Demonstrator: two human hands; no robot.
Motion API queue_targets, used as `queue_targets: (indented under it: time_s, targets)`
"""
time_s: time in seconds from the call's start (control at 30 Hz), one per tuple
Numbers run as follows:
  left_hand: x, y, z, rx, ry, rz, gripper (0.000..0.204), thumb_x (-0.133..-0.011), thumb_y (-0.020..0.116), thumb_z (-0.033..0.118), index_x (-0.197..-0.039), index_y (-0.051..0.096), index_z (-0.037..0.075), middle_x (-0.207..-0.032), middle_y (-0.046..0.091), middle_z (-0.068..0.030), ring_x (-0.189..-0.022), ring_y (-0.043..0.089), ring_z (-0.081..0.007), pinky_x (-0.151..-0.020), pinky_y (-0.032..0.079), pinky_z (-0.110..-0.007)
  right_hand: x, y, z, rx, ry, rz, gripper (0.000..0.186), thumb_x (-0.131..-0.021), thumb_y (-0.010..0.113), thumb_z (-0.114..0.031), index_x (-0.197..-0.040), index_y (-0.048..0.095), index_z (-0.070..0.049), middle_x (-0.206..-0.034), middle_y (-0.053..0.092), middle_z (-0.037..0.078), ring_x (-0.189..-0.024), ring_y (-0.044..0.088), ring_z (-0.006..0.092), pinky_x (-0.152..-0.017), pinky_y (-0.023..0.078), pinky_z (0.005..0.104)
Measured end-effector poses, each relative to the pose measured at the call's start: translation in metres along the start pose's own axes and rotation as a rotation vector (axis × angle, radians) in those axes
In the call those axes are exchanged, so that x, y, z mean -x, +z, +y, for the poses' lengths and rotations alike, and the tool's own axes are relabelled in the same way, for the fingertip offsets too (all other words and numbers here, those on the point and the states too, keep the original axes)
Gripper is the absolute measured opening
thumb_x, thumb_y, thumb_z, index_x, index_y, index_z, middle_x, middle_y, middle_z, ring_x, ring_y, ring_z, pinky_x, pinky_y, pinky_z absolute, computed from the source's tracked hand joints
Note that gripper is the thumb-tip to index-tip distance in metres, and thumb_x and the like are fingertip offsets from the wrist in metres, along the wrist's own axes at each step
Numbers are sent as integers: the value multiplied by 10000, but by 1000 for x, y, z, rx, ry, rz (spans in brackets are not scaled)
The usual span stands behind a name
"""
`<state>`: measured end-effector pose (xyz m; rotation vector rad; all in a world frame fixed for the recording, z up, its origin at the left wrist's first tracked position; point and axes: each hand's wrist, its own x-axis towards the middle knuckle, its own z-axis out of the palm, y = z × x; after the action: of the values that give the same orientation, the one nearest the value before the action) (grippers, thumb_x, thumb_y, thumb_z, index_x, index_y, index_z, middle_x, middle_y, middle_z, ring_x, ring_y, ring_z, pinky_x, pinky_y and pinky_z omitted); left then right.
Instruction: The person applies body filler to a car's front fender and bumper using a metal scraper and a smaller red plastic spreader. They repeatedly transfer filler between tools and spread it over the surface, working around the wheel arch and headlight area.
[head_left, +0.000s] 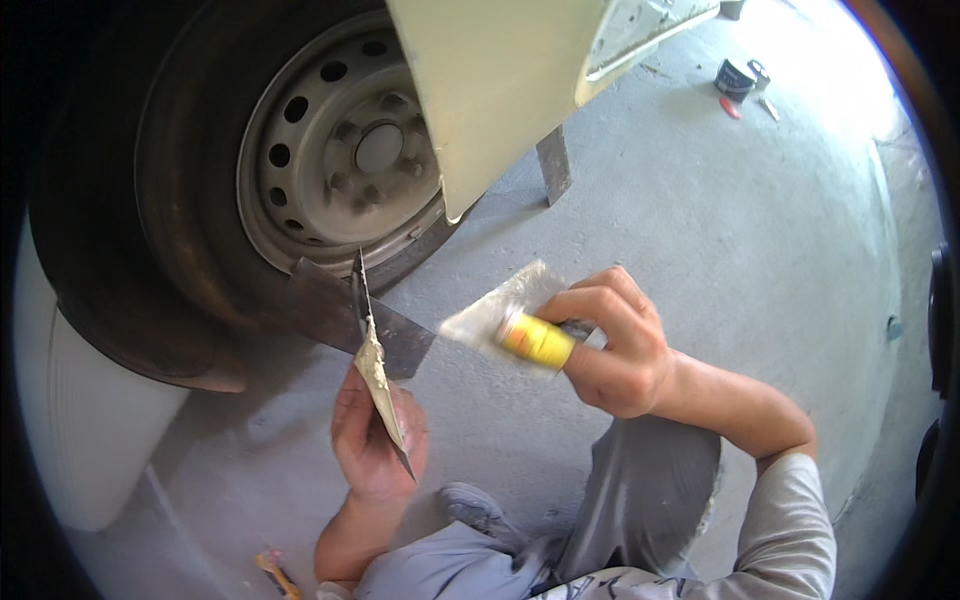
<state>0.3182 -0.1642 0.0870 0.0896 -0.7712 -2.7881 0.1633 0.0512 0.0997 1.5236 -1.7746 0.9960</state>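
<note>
My left hand (375, 440) holds a thin flat plate (385, 400) with cream putty along it, seen nearly edge-on; some fingers are hidden behind it. To its right, my right hand (615, 340) grips a flat putty spreader (490, 310), its pale, smeared blade pointing left and blurred by motion. A yellow band (540, 341) lies along the thumb and seems wrapped around it. The spreader and the plate are apart. Beyond both hands hangs the lower corner of a cream car body panel (500, 90), next to a steel wheel (340, 150).
Dark flat plates lean below the tyre (180, 200) and under the panel. On the grey floor (720, 240) at the far right stand a dark tub (735, 79) and a small can, with a red piece beside them. A small yellow item (275, 574) lies at the lower left.
</note>
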Motion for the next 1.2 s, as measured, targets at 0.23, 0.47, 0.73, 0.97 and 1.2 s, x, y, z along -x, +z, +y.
queue_targets:
  time_s: [0.23,0.47,0.73,0.97,1.2]
  targets:
    - [16,-14,-15,-274,53,352,389,-1088,467,212,-1394,542,-16,-940,680,-34,-610,572,-106,-484,426,-251,-55,-44,-7,206,95,216,179,-726,789,80,-864,676,65,-722,667,137,-554,602,168,-471,448,270]
    - [15,-31,-5,-263,63,407,407,-1083,483,212,-1412,543,-20,-1076,715,-46,-675,619,-105,-514,465,-267,-80,-23,-8,222,117,202,141,-735,784,73,-856,712,64,-725,674,113,-531,577,150,-473,440,261]
    - [20,-40,-6,-200,73,418,421,-1081,480,188,-1438,529,-30,-1158,710,-67,-796,656,-119,-604,512,-274,-68,8,-8,238,170,122,131,-766,790,32,-882,731,53,-710,654,87,-506,586,122,-459,449,262]
    - [22,-43,-9,-205,16,347,407,-1069,486,166,-1424,531,-28,-1289,664,-98,-1166,640,-181,-1030,489,-336,-63,39,-19,144,35,21,163,-678,814,-39,-757,671,-34,-764,627,76,-600,610,175,-484,491,310]
    - [21,-43,-3,-93,16,350,356,-1082,467,195,-1364,565,-1,-1050,695,-84,-760,639,-131,-645,521,-253,-11,41,-41,22,-235,-156,150,-626,742,-92,-753,698,-25,-852,664,83,-657,634,145,-502,541,262]
